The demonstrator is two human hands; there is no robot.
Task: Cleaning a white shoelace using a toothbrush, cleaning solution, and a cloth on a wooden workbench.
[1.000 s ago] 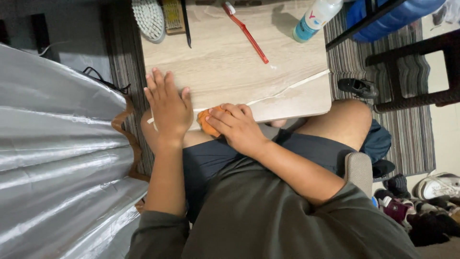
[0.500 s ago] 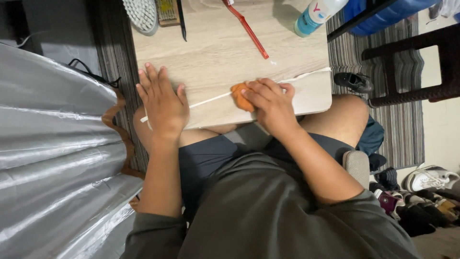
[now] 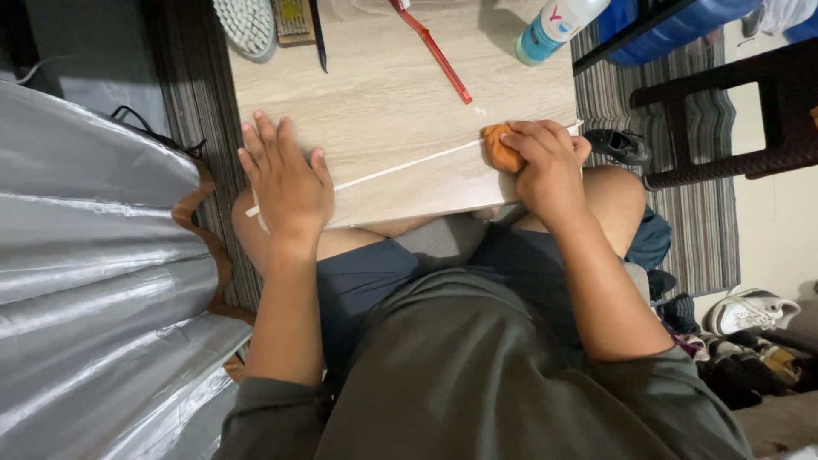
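My right hand [image 3: 545,162] grips a small orange cloth [image 3: 500,146] and presses it onto a thin white strip [image 3: 409,166] that runs slantwise across the near part of a light wooden board [image 3: 392,94] resting over my lap. My left hand [image 3: 285,183] lies flat on the board's near left corner, fingers spread, pinning the strip's left end. The cloth sits near the strip's right end, close to the board's right edge.
At the board's far edge lie a white round brush [image 3: 247,24], a dark thin tool [image 3: 317,34], a red toothbrush-like stick [image 3: 436,55] and a white and teal bottle [image 3: 558,25]. Silver sheeting [image 3: 94,281] fills the left. A dark chair [image 3: 733,111], striped rug and shoes [image 3: 750,311] are to the right.
My right hand slid the orange cloth rightward along the white strip, from the board's near middle to near its right edge. My left hand stayed flat on the left corner.
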